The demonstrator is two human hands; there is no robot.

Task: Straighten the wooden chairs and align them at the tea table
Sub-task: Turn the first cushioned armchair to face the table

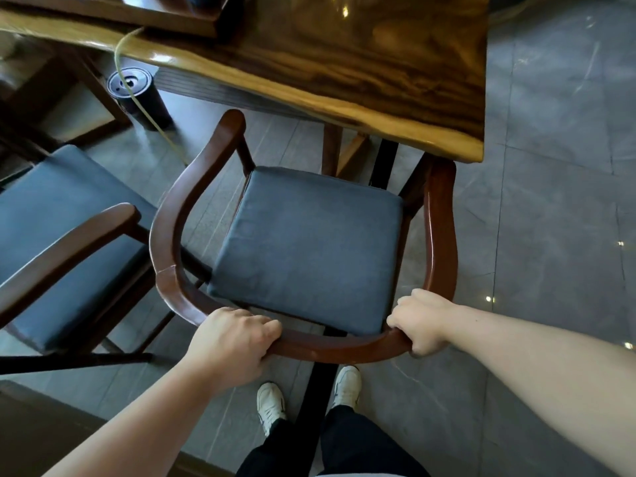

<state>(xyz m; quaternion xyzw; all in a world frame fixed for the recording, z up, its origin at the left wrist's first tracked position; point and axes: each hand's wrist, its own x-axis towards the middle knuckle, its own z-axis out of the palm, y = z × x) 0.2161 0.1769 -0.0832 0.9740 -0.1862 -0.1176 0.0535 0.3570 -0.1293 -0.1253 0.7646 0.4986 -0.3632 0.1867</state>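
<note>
Left hand (pixel 234 342) and right hand (pixel 421 327) both clenched (knuckles up), forearms outstretched.

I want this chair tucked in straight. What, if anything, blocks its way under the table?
Nothing lies on the floor ahead of the chair, but its right armrest already meets the table edge, and table legs stand just beyond the seat.

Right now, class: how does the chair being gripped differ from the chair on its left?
The gripped chair is held by the left hand and right hand; the neighbouring chair is untouched. The gripped chair's right armrest reaches under the tea table; the neighbouring chair is angled differently and partly out of frame. Both have brown wooden frames and dark blue cushions.
</note>
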